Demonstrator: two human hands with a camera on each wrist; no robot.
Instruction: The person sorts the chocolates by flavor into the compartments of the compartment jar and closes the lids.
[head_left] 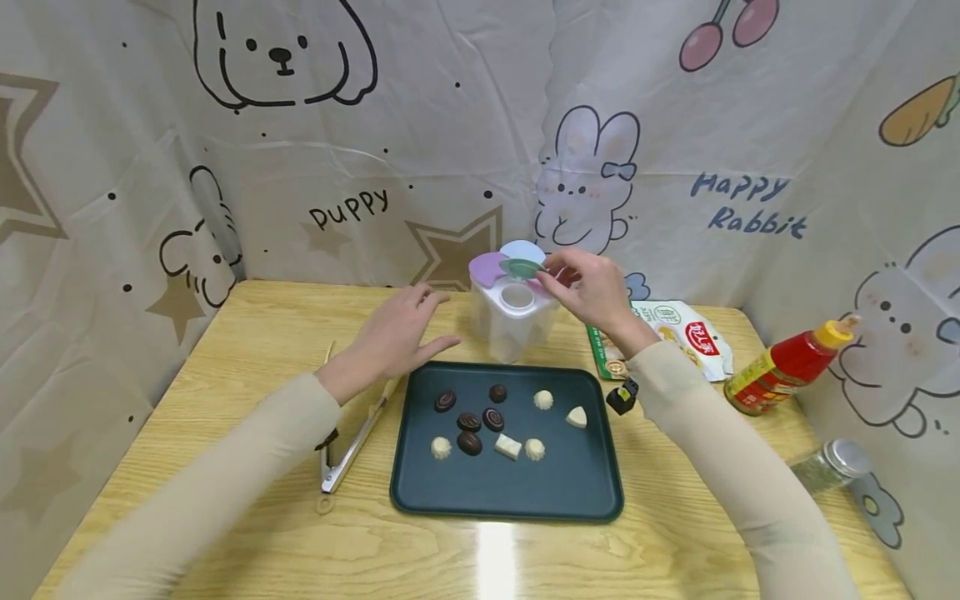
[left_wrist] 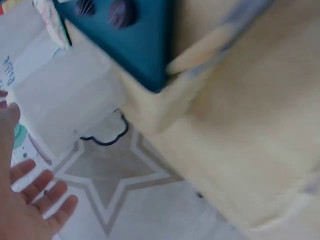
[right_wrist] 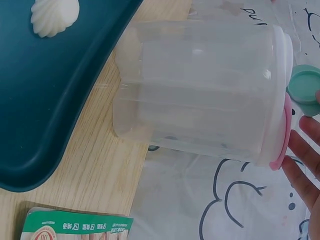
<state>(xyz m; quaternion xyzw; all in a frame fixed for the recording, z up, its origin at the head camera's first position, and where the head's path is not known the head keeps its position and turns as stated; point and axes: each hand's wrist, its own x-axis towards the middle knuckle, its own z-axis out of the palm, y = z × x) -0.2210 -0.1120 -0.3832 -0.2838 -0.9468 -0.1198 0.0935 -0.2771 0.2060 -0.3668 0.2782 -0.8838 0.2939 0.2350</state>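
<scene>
My right hand (head_left: 588, 287) pinches the raised green flap lid (head_left: 522, 268) of a translucent plastic container (head_left: 513, 329) at the back of the table. Under that lid a round opening (head_left: 517, 296) shows in the container's top. Purple (head_left: 487, 268) and pale blue (head_left: 522, 250) lids lie beside it; a pink lid (right_wrist: 286, 132) appears in the right wrist view. My left hand (head_left: 401, 329) hovers left of the container, fingers spread and holding nothing. In front, a dark teal tray (head_left: 510, 498) carries several dark chocolates (head_left: 469, 442) and white chocolates (head_left: 507, 447), spaced apart.
Metal tongs (head_left: 351, 460) lie left of the tray under my left forearm. To the right are food packets (head_left: 686, 333), a small black object (head_left: 622, 397), a red sauce bottle (head_left: 780, 371) with a yellow cap and a glass spice jar (head_left: 828, 467). Printed cloth (head_left: 450, 150) hangs behind.
</scene>
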